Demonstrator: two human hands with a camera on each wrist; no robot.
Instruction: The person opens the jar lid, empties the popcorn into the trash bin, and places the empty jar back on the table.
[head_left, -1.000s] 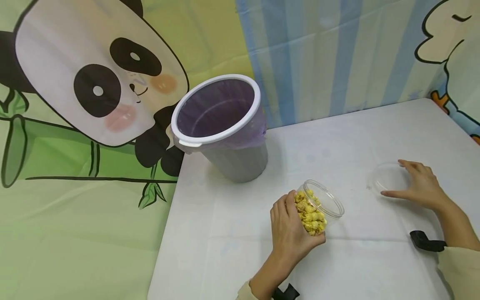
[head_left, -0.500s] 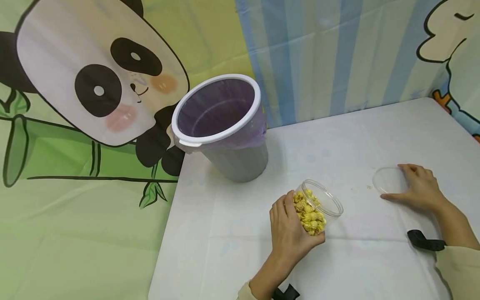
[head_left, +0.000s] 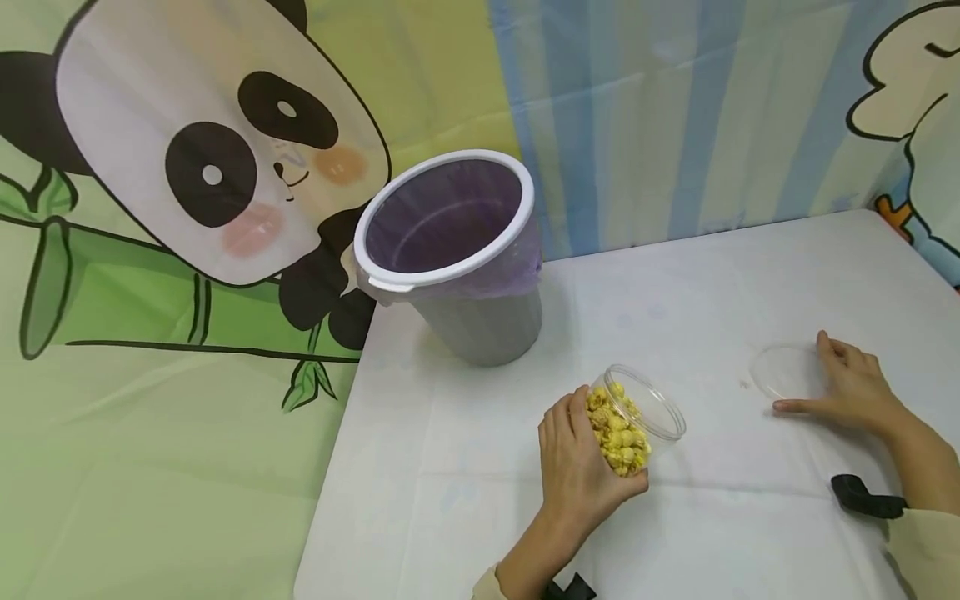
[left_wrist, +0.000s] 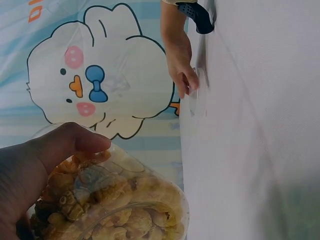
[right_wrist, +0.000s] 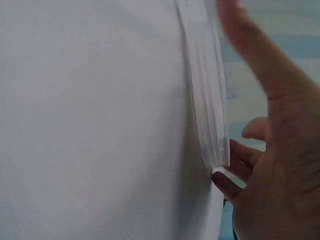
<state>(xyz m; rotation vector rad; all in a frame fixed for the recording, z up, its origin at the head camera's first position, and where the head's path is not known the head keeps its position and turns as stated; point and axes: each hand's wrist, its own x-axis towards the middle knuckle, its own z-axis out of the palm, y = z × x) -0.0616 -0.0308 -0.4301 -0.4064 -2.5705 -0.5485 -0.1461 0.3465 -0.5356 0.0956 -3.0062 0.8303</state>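
My left hand (head_left: 581,458) grips a clear plastic jar (head_left: 654,404) round its side, holding it tilted with its uncapped mouth toward the upper right. Yellow popcorn (head_left: 621,433) fills much of the jar; in the left wrist view the popcorn (left_wrist: 125,210) shows through the wall beneath my thumb. Flat on the table at the right lies a transparent round lid (head_left: 783,372). My right hand (head_left: 858,387) is spread beside it. In the right wrist view, the thumb stands off from the lid (right_wrist: 207,95), while the other fingers are close by its edge; contact is hard to tell.
A grey trash bin (head_left: 480,325) with a white rim and a purple liner stands behind the jar, near the table's left edge. Small crumbs (head_left: 744,384) lie by the lid on the white-covered table (head_left: 480,517). Printed cloth (head_left: 622,125) hangs behind.
The right hand has set the lid down on the table, loosened its fingers and drawn slightly to the right. The left hand with the jar has stayed almost still.
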